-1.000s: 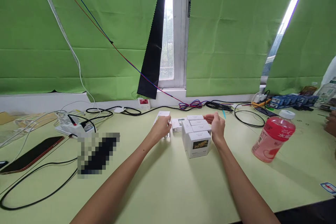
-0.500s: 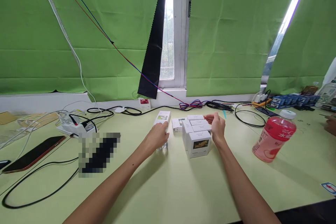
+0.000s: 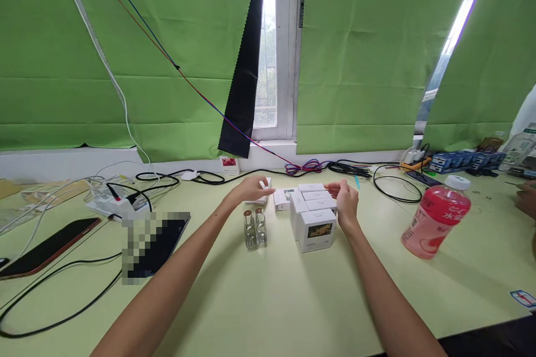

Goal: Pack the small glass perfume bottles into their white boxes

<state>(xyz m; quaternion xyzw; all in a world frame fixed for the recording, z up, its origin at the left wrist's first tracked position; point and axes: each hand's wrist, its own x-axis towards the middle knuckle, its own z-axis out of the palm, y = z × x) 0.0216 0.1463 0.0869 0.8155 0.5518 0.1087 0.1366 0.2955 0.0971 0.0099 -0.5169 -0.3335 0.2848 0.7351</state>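
My left hand [image 3: 250, 188], its fingers parted and slightly curled, hovers over a white carton [image 3: 263, 198] lying on the table. Whether it touches that carton is hard to tell. Two small clear glass bottles with brownish caps [image 3: 255, 228] stand side by side in front of it. My right hand [image 3: 346, 203] is cupped with fingers spread along the right side of a cluster of small white boxes [image 3: 317, 228], and some fingertips are hidden behind them. The front box has a dark picture panel. Another white box with a printed picture [image 3: 283, 198] lies left of the cluster.
A pink drink bottle [image 3: 435, 217] stands to the right. Phones [image 3: 48, 248], a power strip [image 3: 121, 201] and loose cables lie on the left. Coiled wires [image 3: 349, 169] run along the wall. Another person's hand [image 3: 526, 198] shows at the right edge.
My left hand has moved up and away from the glass bottles, which now show fully, to the white carton behind them. The right hand stays beside the boxes.
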